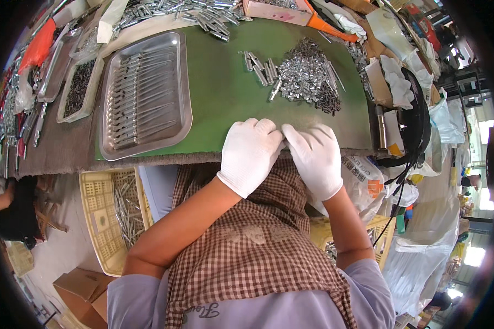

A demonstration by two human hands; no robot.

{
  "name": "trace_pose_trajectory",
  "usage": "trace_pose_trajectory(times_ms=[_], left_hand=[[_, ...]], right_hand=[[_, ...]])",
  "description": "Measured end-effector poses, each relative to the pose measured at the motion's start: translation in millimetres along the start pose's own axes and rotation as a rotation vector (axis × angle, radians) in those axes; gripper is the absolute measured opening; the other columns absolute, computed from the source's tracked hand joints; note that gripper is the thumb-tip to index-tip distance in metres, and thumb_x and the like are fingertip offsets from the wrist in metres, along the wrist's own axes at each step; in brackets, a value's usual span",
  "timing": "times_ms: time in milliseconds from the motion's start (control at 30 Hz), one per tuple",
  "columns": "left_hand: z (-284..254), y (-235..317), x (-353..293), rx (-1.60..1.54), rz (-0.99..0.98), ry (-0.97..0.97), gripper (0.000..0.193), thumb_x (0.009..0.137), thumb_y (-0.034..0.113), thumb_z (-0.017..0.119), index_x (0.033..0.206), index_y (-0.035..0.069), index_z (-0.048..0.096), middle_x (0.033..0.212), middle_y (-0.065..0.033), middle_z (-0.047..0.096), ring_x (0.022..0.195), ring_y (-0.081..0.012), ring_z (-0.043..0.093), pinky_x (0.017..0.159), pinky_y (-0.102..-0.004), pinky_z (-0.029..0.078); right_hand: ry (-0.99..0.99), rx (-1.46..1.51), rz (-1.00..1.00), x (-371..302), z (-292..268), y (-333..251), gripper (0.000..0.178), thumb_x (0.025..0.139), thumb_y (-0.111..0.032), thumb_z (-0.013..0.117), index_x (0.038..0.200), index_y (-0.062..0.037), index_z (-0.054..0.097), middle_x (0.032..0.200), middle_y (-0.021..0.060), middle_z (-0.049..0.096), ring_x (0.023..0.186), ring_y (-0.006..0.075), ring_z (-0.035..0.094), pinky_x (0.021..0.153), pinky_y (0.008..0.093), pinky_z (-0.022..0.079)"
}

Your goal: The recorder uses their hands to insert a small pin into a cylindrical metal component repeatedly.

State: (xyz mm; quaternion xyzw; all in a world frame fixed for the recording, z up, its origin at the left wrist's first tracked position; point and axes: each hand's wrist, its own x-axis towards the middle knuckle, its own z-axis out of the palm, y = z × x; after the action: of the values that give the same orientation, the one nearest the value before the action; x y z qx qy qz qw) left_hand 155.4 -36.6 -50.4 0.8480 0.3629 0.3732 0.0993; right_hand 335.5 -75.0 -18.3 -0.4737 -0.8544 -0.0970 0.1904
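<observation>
My left hand [251, 153] and my right hand [316, 159], both in white knit gloves, meet at the near edge of the green work mat [219, 71]. Their fingers are curled and pinched together at the fingertips; whatever is between them is hidden. Just beyond lies a heap of small silver metal sleeves [302, 79], with dark little springs or screws [328, 103] along its edges. Several short metal rods [258, 68] lie left of the heap. A metal tray [185, 104] on the left holds a row of slim silver rods with pointed ends [142, 93].
A plastic bin of dark small parts [80, 88] stands left of the tray. Many silver rods [203, 16] are piled at the back. A black cable [417, 131] hangs at the right. Below the table are a yellow crate [96, 219] and a cardboard box [82, 290].
</observation>
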Motion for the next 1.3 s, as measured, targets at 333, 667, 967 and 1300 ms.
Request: trace_pose_trajectory(times_ms=[333, 667, 967, 1300], left_hand=[[-1.5, -0.2, 1.4, -0.007, -0.019, -0.052, 0.013, 0.079, 0.016, 0.077, 0.091, 0.012, 0.074, 0.084, -0.0038, 0.064, 0.077, -0.0271, 0.064, 0.070, -0.0414, 0.049], [0.4, 5.0, 7.0, -0.002, -0.027, -0.054, 0.009, 0.081, 0.017, 0.075, 0.089, 0.014, 0.074, 0.084, -0.0031, 0.066, 0.079, -0.0262, 0.065, 0.072, -0.0415, 0.050], [-3.6, 3.4, 4.4, -0.001, -0.053, -0.077, 0.009, 0.078, 0.015, 0.076, 0.087, 0.014, 0.075, 0.084, -0.0051, 0.064, 0.079, -0.0288, 0.064, 0.073, -0.0432, 0.050], [-5.4, 9.0, 5.2, 0.012, -0.057, -0.081, 0.011, 0.078, 0.012, 0.077, 0.089, 0.013, 0.074, 0.086, -0.0059, 0.063, 0.082, -0.0303, 0.062, 0.075, -0.0444, 0.047]], right_hand=[[0.151, -0.028, 0.138, -15.6, -0.1, -9.4, 0.035, 0.082, -0.004, 0.067, 0.116, -0.0095, 0.070, 0.107, 0.0033, 0.073, 0.104, 0.0233, 0.066, 0.095, 0.0441, 0.047], [0.134, -0.484, 0.923, -117.0, -16.7, 158.3, 0.048, 0.092, -0.016, 0.063, 0.139, -0.0129, 0.059, 0.132, 0.0199, 0.061, 0.118, 0.0413, 0.058, 0.101, 0.0491, 0.046], [0.607, -0.112, 0.969, -135.1, -19.4, 165.7, 0.031, 0.093, -0.003, 0.061, 0.122, 0.0010, 0.068, 0.119, 0.0180, 0.071, 0.111, 0.0335, 0.067, 0.101, 0.0394, 0.049], [0.824, -0.038, 1.015, -133.5, -23.5, 149.2, 0.022, 0.092, -0.001, 0.061, 0.110, -0.0027, 0.073, 0.107, 0.0148, 0.074, 0.100, 0.0294, 0.071, 0.092, 0.0355, 0.053]])
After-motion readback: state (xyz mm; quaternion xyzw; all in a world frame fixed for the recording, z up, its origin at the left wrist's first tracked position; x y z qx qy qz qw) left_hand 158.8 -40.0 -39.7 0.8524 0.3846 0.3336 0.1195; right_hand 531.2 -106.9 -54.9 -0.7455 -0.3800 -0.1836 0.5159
